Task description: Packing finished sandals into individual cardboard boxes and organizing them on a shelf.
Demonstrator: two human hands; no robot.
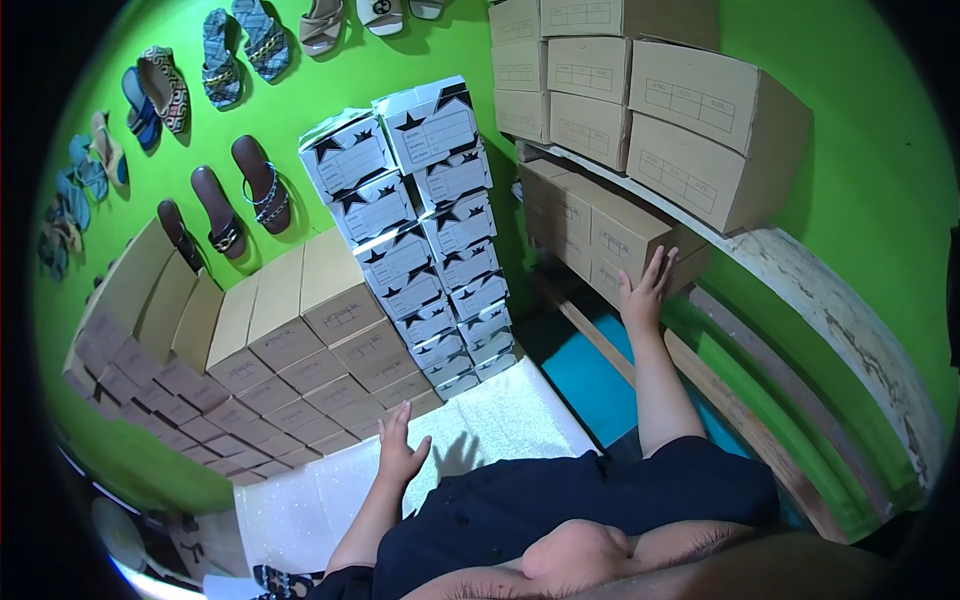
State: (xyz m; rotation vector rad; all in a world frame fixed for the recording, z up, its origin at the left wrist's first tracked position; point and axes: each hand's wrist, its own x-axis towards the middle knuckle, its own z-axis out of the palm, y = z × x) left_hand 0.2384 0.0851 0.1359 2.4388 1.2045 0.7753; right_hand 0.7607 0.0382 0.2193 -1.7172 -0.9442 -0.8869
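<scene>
My right hand (646, 295) is raised to the front of a brown cardboard box (625, 240) on the lower level of the right-hand rack. Its fingers are spread over the box's near corner and grip nothing; they seem to touch the cardboard. Over a white glittery tabletop (500, 420) hangs my left hand (401, 452), fingers apart and with nothing in it. The closest things to that hand are stacked brown shoe boxes (345, 310) and two tall columns of white boxes with black stars (405, 265).
Larger brown cartons (690, 180) fill the upper shelf, whose worn white edge (800, 265) juts toward me. Wooden rails (740, 420) run below it at my right. Sandals (265, 185) hang on the green wall (330, 80). More brown boxes (140, 330) stand far left.
</scene>
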